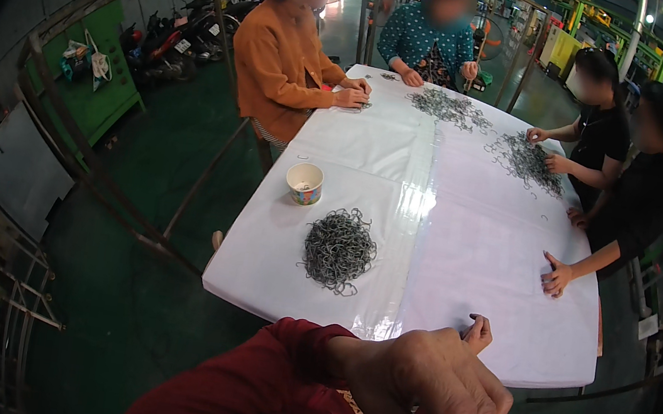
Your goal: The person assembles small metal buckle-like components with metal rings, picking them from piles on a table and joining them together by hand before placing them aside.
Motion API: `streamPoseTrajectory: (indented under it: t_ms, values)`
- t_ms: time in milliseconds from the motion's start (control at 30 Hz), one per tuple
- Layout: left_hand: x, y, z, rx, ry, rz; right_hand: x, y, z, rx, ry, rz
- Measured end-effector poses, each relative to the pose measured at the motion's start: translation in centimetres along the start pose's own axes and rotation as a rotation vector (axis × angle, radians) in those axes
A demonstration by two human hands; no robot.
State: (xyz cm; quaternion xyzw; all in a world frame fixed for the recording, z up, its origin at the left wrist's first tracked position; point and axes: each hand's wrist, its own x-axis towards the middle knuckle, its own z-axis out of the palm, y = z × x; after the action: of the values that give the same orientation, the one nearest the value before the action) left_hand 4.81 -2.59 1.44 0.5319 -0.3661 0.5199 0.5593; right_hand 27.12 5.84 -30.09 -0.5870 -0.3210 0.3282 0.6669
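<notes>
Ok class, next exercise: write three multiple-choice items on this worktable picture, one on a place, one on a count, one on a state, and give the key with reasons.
1. Where does the paper cup stand?
A. On the white table, just beyond the nearest pile of grey wire loops
B. On the green floor
C. At the right edge of the table

2. How many other people are at the table?
A. Two
B. Four
C. Six

3. How does the cup stand?
A. On its side
B. Upside down
C. Upright, with its mouth open

Key:
1 A, the cup stands on the sheet on the far side of that pile.
2 B, there is a person in orange, a person in teal and two people in black.
3 C, its round rim faces up.
</notes>
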Motion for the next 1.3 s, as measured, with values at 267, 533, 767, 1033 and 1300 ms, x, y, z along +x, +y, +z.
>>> streamPoseTrajectory:
  t_ms: [267,533,767,1033,1300]
  values:
    - [-0.1,2.2,-1.0,0.006,-0.038,-0.209,0.3,1.1,0.0,0.043,-0.016,-0.090]
    - [0.1,-0.8,-0.9,-0.125,-0.186,0.184,-0.2,-0.2,-0.1,0.036,-0.006,0.023]
    - [0.3,-0.1,-2.0,-0.094,-0.259,0.011,-0.3,-0.1,0.0,0.068,-0.014,0.019]
    - [0.5,-0.3,-1.9,-0.056,-0.003,-0.029,-0.4,-0.8,0.6,0.044,0.009,0.016]
    - [-3.9,4.7,-6.5,0.346,0.809,-0.271,-0.5,-0.8,0.4,0.011,0.002,0.026]
